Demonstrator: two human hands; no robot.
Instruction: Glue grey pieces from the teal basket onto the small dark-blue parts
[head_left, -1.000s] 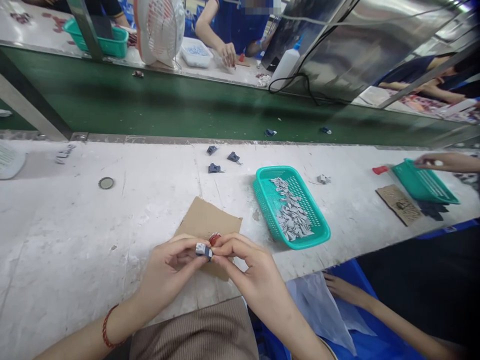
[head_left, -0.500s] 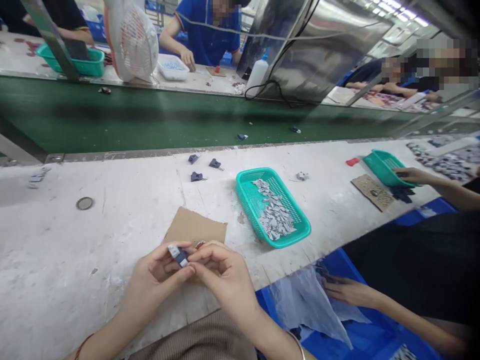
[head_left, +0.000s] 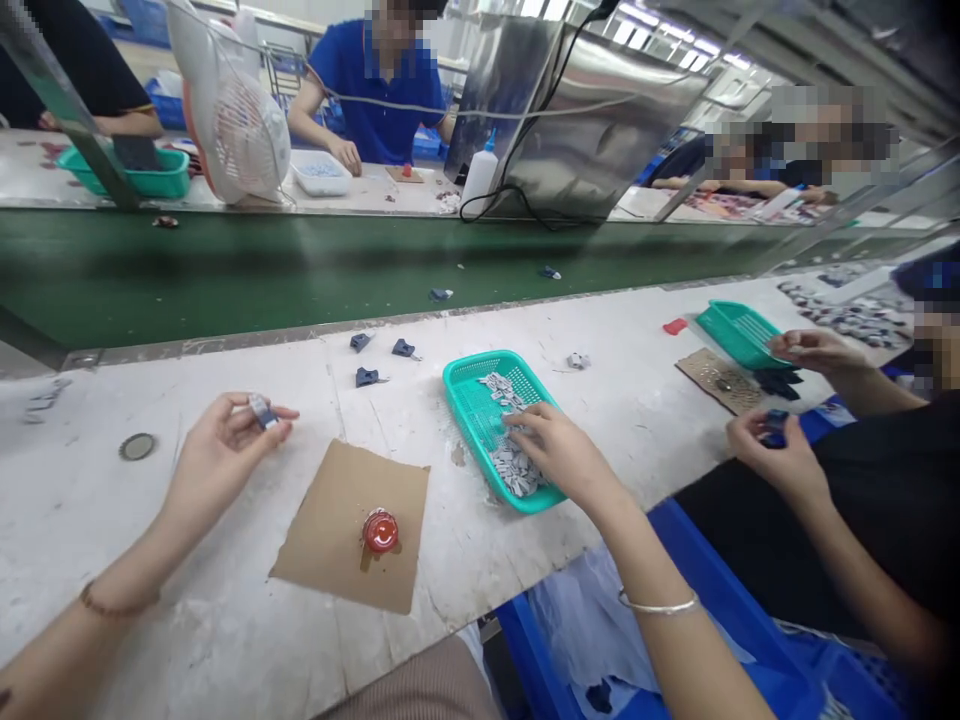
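Observation:
A small navy-and-grey piece point(head_left: 262, 411) is pinched between the thumb and fingers of my left hand point(head_left: 229, 445), above the left part of the table. My right hand point(head_left: 566, 455) is over the green basket point(head_left: 469, 425), its fingers stretched out and apart at the small grey pieces point(head_left: 517, 470) inside. Whether a fingertip touches one of them I cannot tell. Between my hands lies a brown cardboard sheet point(head_left: 322, 540), bearing a small red pot point(head_left: 381, 531) with a glossy wet top.
Several navy pieces point(head_left: 367, 377) lie behind the cardboard. A round metal cap point(head_left: 137, 446) is at the left. On the right, a co-worker's hands point(head_left: 780, 460) work beside another green basket point(head_left: 739, 335). Blue bins point(head_left: 525, 640) stand below the table edge. Beyond runs a green belt point(head_left: 315, 265).
My hands have parted: the left moved left with the navy-and-grey piece, the right moved right to the basket. The red pot is now uncovered. The co-worker's lower hand has come up.

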